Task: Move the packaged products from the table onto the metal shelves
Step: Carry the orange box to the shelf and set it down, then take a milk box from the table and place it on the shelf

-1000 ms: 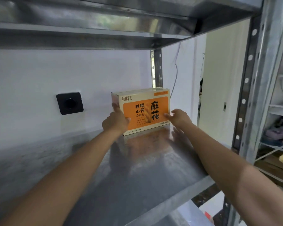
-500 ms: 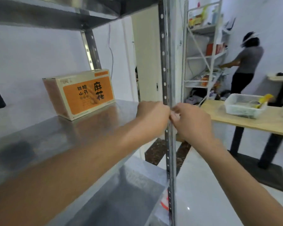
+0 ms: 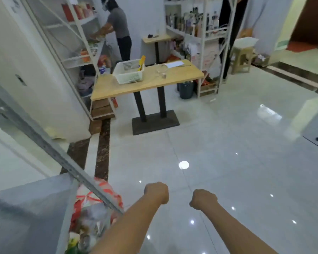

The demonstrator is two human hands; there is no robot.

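My left hand (image 3: 156, 192) and my right hand (image 3: 203, 199) hang over the white floor tiles, both curled into loose fists with nothing in them. The metal shelf (image 3: 26, 204) and its slanted upright post (image 3: 50, 149) fill the lower left. Ahead stands the wooden table (image 3: 182, 76) with a white plastic basket (image 3: 128, 71) on it; a yellow package (image 3: 141, 62) sticks up from the basket. The orange box is out of view.
A red and white bag (image 3: 95, 204) of goods lies under the metal shelf. A person (image 3: 118, 28) works at white racks (image 3: 75, 43) at the back left. More white shelving (image 3: 204, 24), a stool (image 3: 241, 55) and a dark bucket (image 3: 186, 89) stand behind the table.
Both hands left the orange box on the shelf and drew back. My view swung right, away from the shelf toward the table and open floor.
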